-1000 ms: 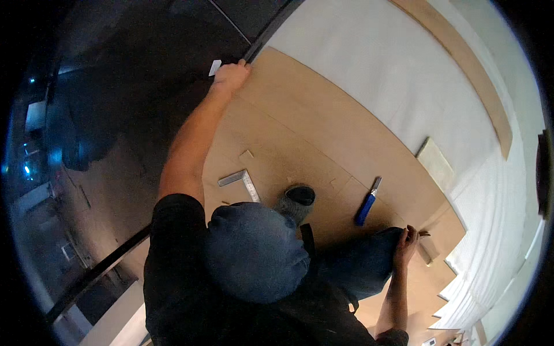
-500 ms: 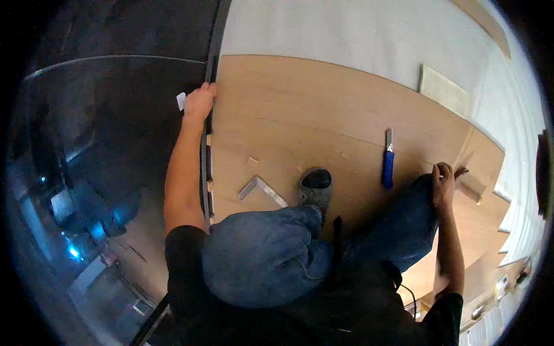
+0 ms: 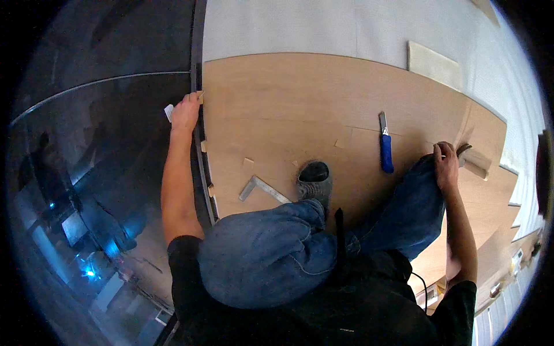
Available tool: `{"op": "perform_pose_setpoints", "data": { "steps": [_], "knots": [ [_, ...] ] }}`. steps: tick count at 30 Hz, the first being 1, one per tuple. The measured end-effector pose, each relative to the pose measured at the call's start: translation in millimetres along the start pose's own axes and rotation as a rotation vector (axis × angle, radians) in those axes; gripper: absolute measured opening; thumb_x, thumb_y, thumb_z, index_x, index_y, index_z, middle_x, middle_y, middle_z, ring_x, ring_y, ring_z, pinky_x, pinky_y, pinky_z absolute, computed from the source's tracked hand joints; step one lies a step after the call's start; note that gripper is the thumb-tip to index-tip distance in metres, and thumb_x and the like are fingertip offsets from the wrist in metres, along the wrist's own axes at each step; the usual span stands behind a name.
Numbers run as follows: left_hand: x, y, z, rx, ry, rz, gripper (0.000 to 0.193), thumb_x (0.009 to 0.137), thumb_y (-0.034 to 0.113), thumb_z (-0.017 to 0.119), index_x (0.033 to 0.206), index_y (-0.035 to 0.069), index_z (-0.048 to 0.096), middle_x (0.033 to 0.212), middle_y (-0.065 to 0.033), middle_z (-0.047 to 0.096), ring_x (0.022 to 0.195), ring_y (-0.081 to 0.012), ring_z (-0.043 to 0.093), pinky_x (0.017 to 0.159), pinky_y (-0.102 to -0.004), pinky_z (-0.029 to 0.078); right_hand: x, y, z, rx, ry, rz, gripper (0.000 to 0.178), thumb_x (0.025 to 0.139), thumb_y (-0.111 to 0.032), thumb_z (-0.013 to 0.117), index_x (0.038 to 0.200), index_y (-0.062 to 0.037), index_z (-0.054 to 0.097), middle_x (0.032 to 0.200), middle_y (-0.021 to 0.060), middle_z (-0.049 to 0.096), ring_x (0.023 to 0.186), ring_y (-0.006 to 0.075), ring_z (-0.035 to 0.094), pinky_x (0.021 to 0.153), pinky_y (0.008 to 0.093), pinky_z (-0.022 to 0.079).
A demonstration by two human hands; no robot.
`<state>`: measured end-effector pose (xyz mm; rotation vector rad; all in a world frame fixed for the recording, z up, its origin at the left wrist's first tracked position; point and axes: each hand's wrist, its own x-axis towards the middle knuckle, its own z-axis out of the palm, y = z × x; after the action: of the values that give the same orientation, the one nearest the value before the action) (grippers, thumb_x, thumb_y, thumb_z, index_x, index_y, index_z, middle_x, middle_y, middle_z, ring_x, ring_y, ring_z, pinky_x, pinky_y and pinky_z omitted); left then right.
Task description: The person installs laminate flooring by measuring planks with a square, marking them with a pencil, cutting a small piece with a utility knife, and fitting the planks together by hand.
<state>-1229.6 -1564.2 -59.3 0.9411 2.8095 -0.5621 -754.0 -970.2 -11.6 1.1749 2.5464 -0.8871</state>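
Note:
My left hand (image 3: 184, 113) reaches out to the narrow gap between a glossy dark panel (image 3: 127, 109) and the wood-look floor planks (image 3: 259, 92). Its fingers are closed at a small tan wooden spacer (image 3: 201, 97) at the planks' left edge. Over my bent right knee lies my right hand (image 3: 446, 164), fingers curled; what they hold, if anything, is hidden. Just beyond it are a dark curved piece (image 3: 463, 150) and a narrow wooden block (image 3: 478, 167). A blue-handled utility knife (image 3: 386, 147) with its blade out lies on the planks to the left of that knee.
A metal try square (image 3: 262, 187) lies by my shoe (image 3: 314, 179), near small wood scraps (image 3: 248, 161). More spacers (image 3: 211, 190) line the gap. Pale underlay (image 3: 300, 29) spreads past the planks, with a cream rectangular pad (image 3: 433, 63) at their far edge. The planks' right side ends in steps.
My view has shifted a little. The left hand has slid slightly back along the gap, and a tan spacer now shows at its fingertips. My right hand stays at the knee.

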Motion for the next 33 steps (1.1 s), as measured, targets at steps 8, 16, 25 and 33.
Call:
{"op": "perform_pose_setpoints", "data": {
  "steps": [8, 16, 25, 33],
  "knots": [
    [-1, 23, -44, -0.429, 0.053, -0.277, 0.017, 0.097, 0.017, 0.059, 0.108, 0.004, 0.061, 0.100, -0.0210, 0.070, 0.100, -0.0415, 0.066, 0.086, -0.0495, 0.052, -4, 3, -1, -0.099, 0.001, -0.028, 0.040, 0.101, -0.034, 0.056, 0.110, 0.0032, 0.067, 0.120, 0.0191, 0.066, 0.109, 0.0378, 0.064, 0.095, 0.0420, 0.049],
    [-9, 24, -36, -0.951, -0.054, -0.548, 0.028, 0.101, 0.027, 0.060, 0.124, 0.013, 0.070, 0.095, -0.0120, 0.074, 0.076, -0.0166, 0.072, 0.072, -0.0330, 0.056, -7, -2, -1, -0.126, 0.010, -0.018, 0.040, 0.101, -0.034, 0.056, 0.109, 0.0038, 0.068, 0.118, 0.0203, 0.066, 0.107, 0.0404, 0.064, 0.094, 0.0426, 0.049],
    [-6, 19, -19, -0.536, 0.127, -0.319, 0.026, 0.097, 0.022, 0.059, 0.115, 0.006, 0.071, 0.102, -0.0213, 0.073, 0.092, -0.0376, 0.071, 0.081, -0.0445, 0.056, -8, -11, -1, -0.121, -0.018, 0.020, 0.039, 0.101, -0.032, 0.057, 0.109, 0.0043, 0.068, 0.115, 0.0215, 0.067, 0.103, 0.0395, 0.066, 0.092, 0.0440, 0.050],
    [-4, 27, -9, -0.359, 0.071, -0.439, 0.024, 0.096, 0.024, 0.058, 0.107, 0.007, 0.070, 0.101, -0.0223, 0.072, 0.095, -0.0403, 0.069, 0.083, -0.0499, 0.055, -3, -7, 1, -0.171, -0.059, 0.023, 0.040, 0.101, -0.033, 0.057, 0.111, 0.0036, 0.068, 0.114, 0.0216, 0.068, 0.104, 0.0387, 0.066, 0.092, 0.0435, 0.050]
  ]
}}
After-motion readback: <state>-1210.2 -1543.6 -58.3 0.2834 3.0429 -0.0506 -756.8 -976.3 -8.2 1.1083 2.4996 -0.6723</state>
